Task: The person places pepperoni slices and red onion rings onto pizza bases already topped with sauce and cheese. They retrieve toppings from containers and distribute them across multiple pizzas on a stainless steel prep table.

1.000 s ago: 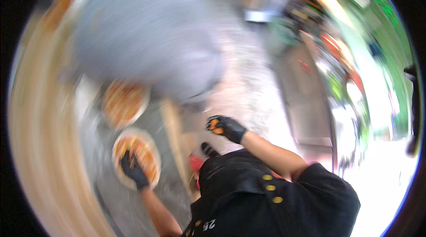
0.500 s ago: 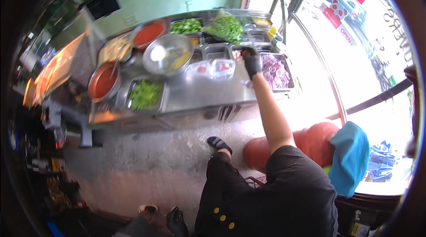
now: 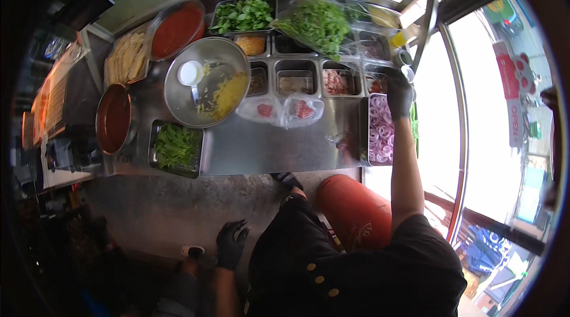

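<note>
Fingers of the right hand [image 3: 399,92], black-gloved, curl downward over the far end of the onion tray [image 3: 380,129], at the seam where it meets a small square pan [image 3: 376,84] holding something reddish; whether they pinch anything I cannot tell, since the glove's back hides the fingertips. The tray of purple onion rings lies with its long axis running 12 to 6, so nearly all of it stretches toward 6 o'clock from the hand, under the outstretched forearm. The left hand [image 3: 230,244], also gloved, hangs well apart at about 7 o'clock from the tray, low beside the body, fingers loosely spread and holding nothing; the right is by far the nearer hand. On the steel tabletop [image 3: 267,145], 2 small clear bags [image 3: 280,109] with red contents lie toward 9 o'clock of the hand, and a big bag of greens [image 3: 317,20] sits at 11 o'clock. The tray's right wall is washed out by window glare, and its near end merges with a dark smudge on the tabletop.
</note>
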The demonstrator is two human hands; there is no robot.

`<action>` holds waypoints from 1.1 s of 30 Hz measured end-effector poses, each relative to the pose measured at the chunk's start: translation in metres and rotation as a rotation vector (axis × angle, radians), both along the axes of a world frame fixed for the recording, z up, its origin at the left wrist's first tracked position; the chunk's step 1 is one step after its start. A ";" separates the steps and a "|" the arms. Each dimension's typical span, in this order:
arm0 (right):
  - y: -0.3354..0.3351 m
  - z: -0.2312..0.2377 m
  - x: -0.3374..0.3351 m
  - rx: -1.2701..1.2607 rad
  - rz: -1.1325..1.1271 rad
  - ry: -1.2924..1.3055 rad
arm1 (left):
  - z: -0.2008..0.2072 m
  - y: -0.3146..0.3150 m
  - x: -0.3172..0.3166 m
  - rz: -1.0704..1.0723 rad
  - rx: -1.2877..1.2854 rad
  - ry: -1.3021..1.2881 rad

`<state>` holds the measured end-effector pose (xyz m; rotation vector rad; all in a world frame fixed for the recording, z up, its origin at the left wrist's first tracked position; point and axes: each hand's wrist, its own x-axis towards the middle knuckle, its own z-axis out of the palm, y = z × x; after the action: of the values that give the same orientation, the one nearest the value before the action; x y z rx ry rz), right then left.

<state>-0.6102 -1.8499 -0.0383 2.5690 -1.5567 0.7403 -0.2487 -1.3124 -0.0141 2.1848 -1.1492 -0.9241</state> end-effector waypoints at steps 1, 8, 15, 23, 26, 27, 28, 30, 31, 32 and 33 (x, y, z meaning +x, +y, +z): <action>0.027 0.002 0.034 0.206 -0.045 -0.239 | -0.008 -0.028 0.005 0.025 -0.054 0.030; 0.142 -0.073 0.248 0.694 0.438 -0.553 | -0.115 -0.270 0.032 0.448 -0.035 0.043; 0.131 -0.113 0.294 0.705 0.262 -0.346 | -0.194 -0.330 0.024 0.492 -0.052 -0.205; 0.132 -0.128 0.304 0.747 0.261 -0.234 | -0.240 -0.301 0.014 0.808 -0.499 0.718; 0.134 -0.136 0.305 0.718 0.320 -0.241 | -0.245 -0.301 0.013 0.966 -0.507 1.045; 0.134 -0.138 0.304 0.725 0.345 -0.227 | -0.244 -0.301 0.014 0.935 -0.560 1.109; 0.134 -0.140 0.301 0.762 0.335 -0.183 | -0.242 -0.300 0.015 0.901 -0.611 1.172; 0.133 -0.140 0.294 1.118 0.327 -0.412 | -0.235 -0.297 0.018 0.929 -0.556 1.017; 0.132 -0.139 0.288 1.308 0.302 -0.512 | -0.231 -0.295 0.021 0.904 -0.543 1.024; 0.131 -0.137 0.282 1.471 0.275 -0.655 | -0.226 -0.292 0.023 0.878 -0.531 1.030; 0.132 -0.134 0.274 1.633 0.241 -0.800 | -0.222 -0.289 0.024 0.814 -0.529 1.119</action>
<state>-0.3365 -1.7183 -0.1727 3.7859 -3.0547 0.6168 -0.2244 -1.6010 -0.2359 1.1396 0.0700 -1.0287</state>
